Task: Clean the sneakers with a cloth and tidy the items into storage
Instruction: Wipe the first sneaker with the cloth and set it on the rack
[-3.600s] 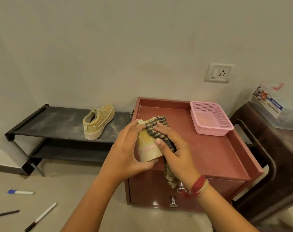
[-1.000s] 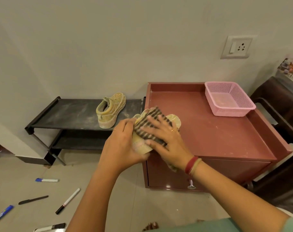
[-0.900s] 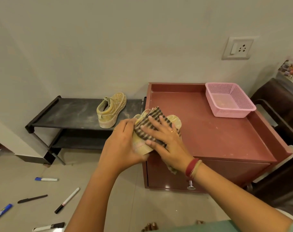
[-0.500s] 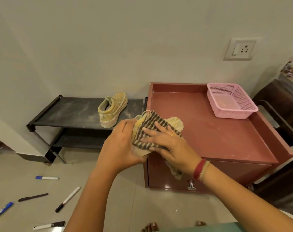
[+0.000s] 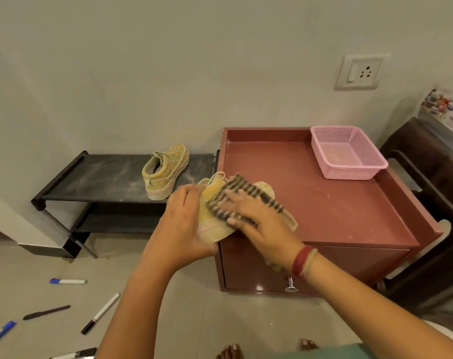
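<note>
The left hand (image 5: 180, 224) gripped a yellow sneaker (image 5: 210, 230) by its heel end, fingers curled round the far side and thumb on top, a thin ring (image 5: 169, 203) on one finger. The shoe was held in the air at the front left corner of the red desk (image 5: 323, 203), its toe reaching in over the desk top. The right hand (image 5: 257, 225) lay on the shoe's upper with a striped cloth (image 5: 248, 190) under it. Its fingers were stretched out and spread, pressing the cloth flat against the sneaker rather than closing round it. This hand and the cloth were blurred. One end of the cloth stuck out to the right past the hand, and red and tan bangles (image 5: 304, 261) sat on the wrist.

The second sneaker (image 5: 166, 169) stood upright on the top tier of the black shoe rack (image 5: 103, 177), just left of the desk, heel toward the camera. A pink basket (image 5: 349, 173) sat in the desk's back right corner, well apart from the hands. On the floor to the left lay a blue-capped marker (image 5: 67, 281), a black pen (image 5: 46, 312), a white marker (image 5: 100, 313) and a blue marker (image 5: 0, 332). A wall socket (image 5: 360, 72) sat above the basket, and a dark chair (image 5: 427, 177) stood to the right of the desk
</note>
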`<state>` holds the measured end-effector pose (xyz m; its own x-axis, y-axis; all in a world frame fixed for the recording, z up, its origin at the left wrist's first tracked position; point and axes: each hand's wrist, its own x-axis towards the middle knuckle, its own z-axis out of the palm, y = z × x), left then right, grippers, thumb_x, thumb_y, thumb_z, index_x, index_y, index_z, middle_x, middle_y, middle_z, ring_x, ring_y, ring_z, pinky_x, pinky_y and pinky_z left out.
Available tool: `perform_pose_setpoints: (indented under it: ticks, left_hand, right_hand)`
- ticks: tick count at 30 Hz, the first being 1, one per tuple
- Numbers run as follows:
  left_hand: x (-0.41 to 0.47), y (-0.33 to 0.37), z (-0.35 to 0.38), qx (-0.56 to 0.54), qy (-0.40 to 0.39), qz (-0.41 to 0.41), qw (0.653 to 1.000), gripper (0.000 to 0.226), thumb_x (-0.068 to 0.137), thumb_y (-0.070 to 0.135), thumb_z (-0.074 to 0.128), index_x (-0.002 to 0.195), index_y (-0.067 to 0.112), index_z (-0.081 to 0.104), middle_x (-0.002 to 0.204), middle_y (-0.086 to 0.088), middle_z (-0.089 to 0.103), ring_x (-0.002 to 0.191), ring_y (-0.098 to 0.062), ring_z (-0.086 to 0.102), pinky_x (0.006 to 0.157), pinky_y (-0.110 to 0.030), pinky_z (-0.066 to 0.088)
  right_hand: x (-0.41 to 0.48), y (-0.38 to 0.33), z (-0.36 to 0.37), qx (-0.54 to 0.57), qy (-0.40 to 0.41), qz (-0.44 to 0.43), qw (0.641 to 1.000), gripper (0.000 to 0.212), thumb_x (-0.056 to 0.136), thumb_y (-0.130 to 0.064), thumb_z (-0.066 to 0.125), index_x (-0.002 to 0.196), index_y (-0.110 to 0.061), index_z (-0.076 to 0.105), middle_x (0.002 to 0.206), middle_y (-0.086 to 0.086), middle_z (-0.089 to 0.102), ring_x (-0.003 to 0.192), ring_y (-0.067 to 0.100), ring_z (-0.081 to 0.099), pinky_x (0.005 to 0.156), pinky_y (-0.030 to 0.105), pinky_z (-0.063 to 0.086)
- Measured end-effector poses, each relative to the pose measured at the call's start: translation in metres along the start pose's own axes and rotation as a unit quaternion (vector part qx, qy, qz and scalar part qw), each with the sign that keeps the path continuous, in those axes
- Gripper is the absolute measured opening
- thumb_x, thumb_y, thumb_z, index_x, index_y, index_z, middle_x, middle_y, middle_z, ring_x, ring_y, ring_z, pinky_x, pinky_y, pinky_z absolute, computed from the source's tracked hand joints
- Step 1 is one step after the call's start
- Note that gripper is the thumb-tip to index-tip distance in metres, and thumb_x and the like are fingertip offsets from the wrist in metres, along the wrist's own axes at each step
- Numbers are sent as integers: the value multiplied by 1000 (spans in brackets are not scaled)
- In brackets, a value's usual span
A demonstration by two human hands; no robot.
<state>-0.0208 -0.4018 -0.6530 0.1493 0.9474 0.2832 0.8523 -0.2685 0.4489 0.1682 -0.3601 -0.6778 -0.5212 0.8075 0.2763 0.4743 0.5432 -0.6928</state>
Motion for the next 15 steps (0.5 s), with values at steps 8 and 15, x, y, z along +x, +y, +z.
perform_pose_setpoints:
  ticks: [8,15]
  left_hand:
    - [-1,1,0,0,-25,-8,1000,109,57,35,82,146,23,22,143,7,27,143,-16,14,112,-35,27]
    - [-2,6,4,41,-22,-13,999,112,59,33,83,148,25,16,141,10,17,137,-15,14,102,-30,37]
  right_hand:
    - [2,6,-3,-14,11,3,1000,37,90,-52,39,124,-48,51,143,-23,35,141,10,23,114,53,20]
    - [11,19,-20,5,51,97,994,30,94,-38,49,122,-33,59,140,-10,48,136,18,37,112,50,26]
